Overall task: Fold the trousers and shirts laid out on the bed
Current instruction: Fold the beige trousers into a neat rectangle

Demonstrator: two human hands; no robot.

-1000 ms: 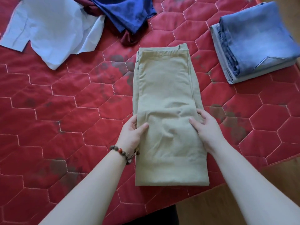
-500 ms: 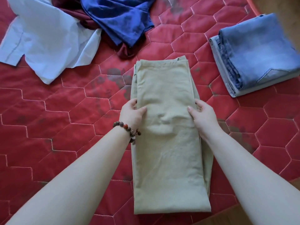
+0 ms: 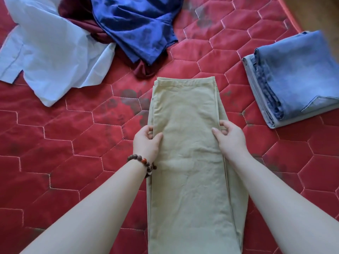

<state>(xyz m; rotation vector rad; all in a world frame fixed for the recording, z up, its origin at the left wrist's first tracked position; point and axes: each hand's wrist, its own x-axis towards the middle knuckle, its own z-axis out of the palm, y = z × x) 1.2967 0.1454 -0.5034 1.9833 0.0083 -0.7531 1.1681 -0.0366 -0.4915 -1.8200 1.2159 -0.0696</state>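
Note:
Khaki trousers [image 3: 185, 114], folded into a long strip, lie lengthwise on the red quilted bed [image 3: 55, 143]. My left hand [image 3: 145, 142] grips their left edge about midway, thumb on top and fingers under the cloth. My right hand [image 3: 229, 137] pinches the right edge at the same height. Folded blue jeans [image 3: 293, 77] sit at the right. An unfolded white shirt [image 3: 47, 57] lies at the upper left. Beside it are a crumpled blue garment [image 3: 135, 24] and a dark red garment [image 3: 80, 17] under it.
The bed's right edge [image 3: 291, 21] runs diagonally at the upper right, with wooden floor [image 3: 315, 13] beyond it. A bead bracelet [image 3: 145, 163] circles my left wrist. Bare red quilt shows left of the trousers and between the trousers and the jeans.
Both hands have slid up the trousers' edges toward the far end, and the view has tipped forward. The trousers stay flat on the bed.

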